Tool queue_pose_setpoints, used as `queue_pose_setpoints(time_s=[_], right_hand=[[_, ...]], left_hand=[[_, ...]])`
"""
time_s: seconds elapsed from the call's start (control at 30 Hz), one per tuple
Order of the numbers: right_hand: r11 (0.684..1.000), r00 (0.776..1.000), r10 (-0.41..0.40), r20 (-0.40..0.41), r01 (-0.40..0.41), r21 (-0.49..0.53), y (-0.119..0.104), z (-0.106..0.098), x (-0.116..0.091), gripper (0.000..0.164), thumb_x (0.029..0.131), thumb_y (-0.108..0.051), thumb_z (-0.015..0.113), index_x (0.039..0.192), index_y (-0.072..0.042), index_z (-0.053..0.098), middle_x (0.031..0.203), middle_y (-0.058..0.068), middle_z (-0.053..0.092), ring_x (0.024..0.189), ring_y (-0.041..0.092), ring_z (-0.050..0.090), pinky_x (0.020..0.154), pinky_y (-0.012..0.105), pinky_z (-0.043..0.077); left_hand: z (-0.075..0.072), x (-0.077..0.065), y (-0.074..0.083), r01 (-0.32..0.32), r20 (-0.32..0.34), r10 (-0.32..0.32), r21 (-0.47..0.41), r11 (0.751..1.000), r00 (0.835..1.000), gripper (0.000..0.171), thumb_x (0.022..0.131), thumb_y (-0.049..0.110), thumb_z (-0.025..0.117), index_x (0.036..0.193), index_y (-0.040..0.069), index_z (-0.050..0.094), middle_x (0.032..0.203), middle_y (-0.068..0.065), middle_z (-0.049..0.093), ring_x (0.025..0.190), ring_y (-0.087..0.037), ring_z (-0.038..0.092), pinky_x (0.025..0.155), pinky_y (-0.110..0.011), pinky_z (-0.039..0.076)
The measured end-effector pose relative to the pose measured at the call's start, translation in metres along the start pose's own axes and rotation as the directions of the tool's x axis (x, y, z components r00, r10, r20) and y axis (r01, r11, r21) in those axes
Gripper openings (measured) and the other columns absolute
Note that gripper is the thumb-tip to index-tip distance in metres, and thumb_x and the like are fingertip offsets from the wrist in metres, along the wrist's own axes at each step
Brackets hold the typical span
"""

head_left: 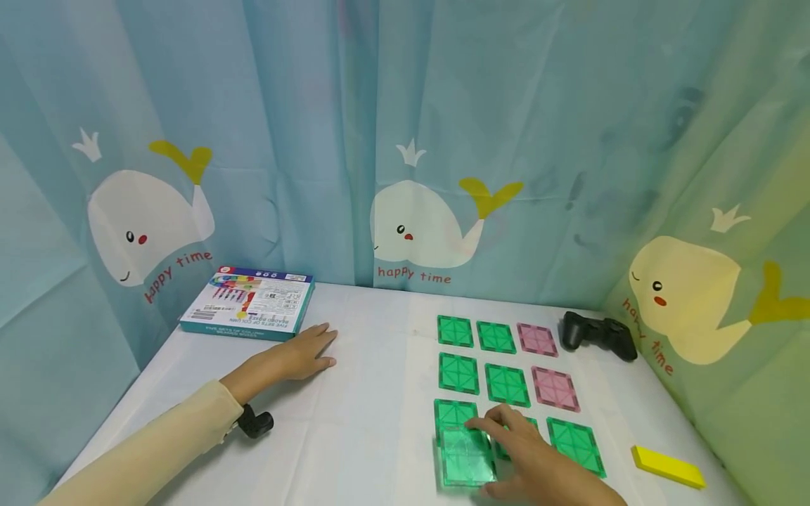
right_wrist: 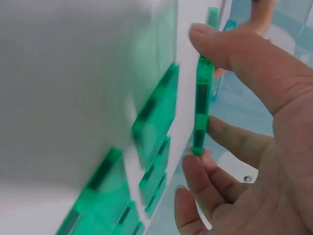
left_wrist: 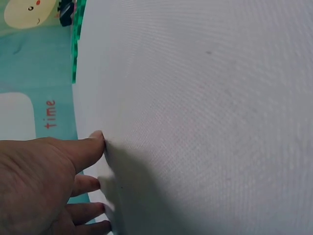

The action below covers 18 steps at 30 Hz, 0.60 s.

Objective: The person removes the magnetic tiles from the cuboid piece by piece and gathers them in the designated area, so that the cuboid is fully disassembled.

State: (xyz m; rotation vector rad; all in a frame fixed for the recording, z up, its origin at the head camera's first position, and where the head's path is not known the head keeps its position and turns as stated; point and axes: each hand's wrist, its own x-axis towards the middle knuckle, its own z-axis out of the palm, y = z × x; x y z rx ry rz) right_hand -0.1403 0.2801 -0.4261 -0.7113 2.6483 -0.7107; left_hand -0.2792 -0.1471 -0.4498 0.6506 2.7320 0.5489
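My right hand (head_left: 528, 453) pinches a green see-through square magnetic tile (head_left: 467, 457) by its edges, thumb on one side and fingers on the opposite one. In the right wrist view this tile (right_wrist: 201, 103) is edge-on, raised off the table. It overlaps a green tile (head_left: 454, 413) lying in the front row, and my hand partly hides another green tile beside that one. Rows of flat tiles extend behind, mostly green (head_left: 458, 373), with two pink tiles (head_left: 555, 388) in the right column. My left hand (head_left: 300, 356) rests on the white table with its fingers extended, holding nothing.
A boxed bead set (head_left: 249, 303) lies at the back left, near my left hand. A black game controller (head_left: 598, 335) sits at the back right, and a yellow block (head_left: 667, 466) at the front right. Whale-print curtains (head_left: 323, 140) enclose the white table (head_left: 373, 393).
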Motion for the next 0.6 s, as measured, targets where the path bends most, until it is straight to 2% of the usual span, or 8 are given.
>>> queue_pose_setpoints(time_s=[0.07,0.17,0.2,0.23,0.33,0.37,0.43,0.6], right_hand=[[0.985,0.983,-0.17,-0.064,0.167,-0.048,0.011,0.013,-0.001,0.076,0.083,-0.053,0.088,0.146,-0.024,0.057,0.127,-0.001,0.049,0.109,0.013,0.047,0.076,0.033,0.052],[0.9,0.892,-0.418,-0.171,0.381,-0.213,0.027,0.031,-0.003,0.078,0.087,-0.063,0.08,0.145,-0.018,0.056,0.12,-0.004,0.052,0.1,0.005,0.044,0.067,0.027,0.038],[0.896,0.888,-0.424,-0.178,0.381,-0.229,0.028,0.034,-0.004,0.076,0.088,-0.065,0.078,0.145,-0.02,0.056,0.12,-0.005,0.053,0.1,0.003,0.044,0.066,0.027,0.037],[0.907,0.903,-0.395,-0.17,0.354,-0.228,0.027,0.037,-0.006,0.074,0.088,-0.067,0.076,0.144,-0.024,0.055,0.12,-0.007,0.053,0.1,0.003,0.045,0.067,0.028,0.038],[0.954,0.968,-0.228,-0.106,0.2,-0.225,0.018,0.039,-0.012,0.061,0.087,-0.07,0.076,0.135,-0.038,0.056,0.119,-0.011,0.056,0.102,0.005,0.047,0.071,0.032,0.04],[0.96,0.978,-0.186,-0.09,0.162,-0.226,0.015,0.039,-0.014,0.058,0.087,-0.069,0.076,0.132,-0.039,0.057,0.118,-0.01,0.056,0.101,0.007,0.048,0.071,0.033,0.04],[0.964,0.989,-0.126,-0.073,0.105,-0.245,0.011,0.038,-0.016,0.053,0.086,-0.07,0.076,0.127,-0.041,0.059,0.116,-0.009,0.057,0.1,0.01,0.05,0.071,0.034,0.04],[0.973,0.997,-0.075,-0.026,0.068,-0.221,0.002,0.033,-0.015,0.05,0.086,-0.067,0.079,0.123,-0.038,0.061,0.118,-0.005,0.054,0.099,0.013,0.049,0.071,0.035,0.041]], left_hand=[[0.0,0.0,0.0,-0.002,-0.003,0.002,-0.001,1.0,1.0,0.064,0.111,0.031,0.057,0.161,-0.005,0.036,0.169,-0.032,0.025,0.158,-0.048,0.023,0.128,-0.06,0.022],[0.001,0.0,-0.001,0.0,-0.002,0.0,-0.004,1.0,1.0,0.064,0.111,0.031,0.056,0.161,-0.004,0.036,0.169,-0.031,0.024,0.158,-0.048,0.022,0.129,-0.06,0.021],[0.001,0.0,-0.001,0.001,-0.002,-0.001,-0.007,1.0,1.0,0.064,0.111,0.031,0.056,0.161,-0.004,0.036,0.169,-0.032,0.024,0.158,-0.048,0.022,0.129,-0.06,0.021],[0.001,-0.001,-0.001,0.002,0.0,-0.002,-0.011,1.0,1.0,0.064,0.111,0.03,0.056,0.161,-0.004,0.036,0.169,-0.032,0.024,0.158,-0.048,0.022,0.129,-0.06,0.021],[0.002,-0.001,-0.001,0.003,0.002,-0.003,-0.017,1.0,1.0,0.064,0.111,0.03,0.056,0.161,-0.004,0.036,0.169,-0.032,0.023,0.158,-0.048,0.021,0.129,-0.06,0.021],[0.002,-0.002,-0.001,0.001,0.001,-0.001,-0.02,1.0,1.0,0.064,0.111,0.03,0.056,0.161,-0.005,0.036,0.169,-0.033,0.023,0.158,-0.049,0.021,0.129,-0.06,0.021],[0.002,-0.002,-0.001,-0.001,-0.001,0.001,-0.021,1.0,1.0,0.064,0.111,0.03,0.056,0.161,-0.005,0.036,0.169,-0.033,0.023,0.158,-0.049,0.021,0.129,-0.06,0.02],[0.002,-0.004,-0.002,-0.006,-0.017,0.005,-0.028,1.0,1.0,0.064,0.111,0.03,0.056,0.161,-0.005,0.036,0.169,-0.033,0.022,0.158,-0.05,0.02,0.128,-0.062,0.02]])
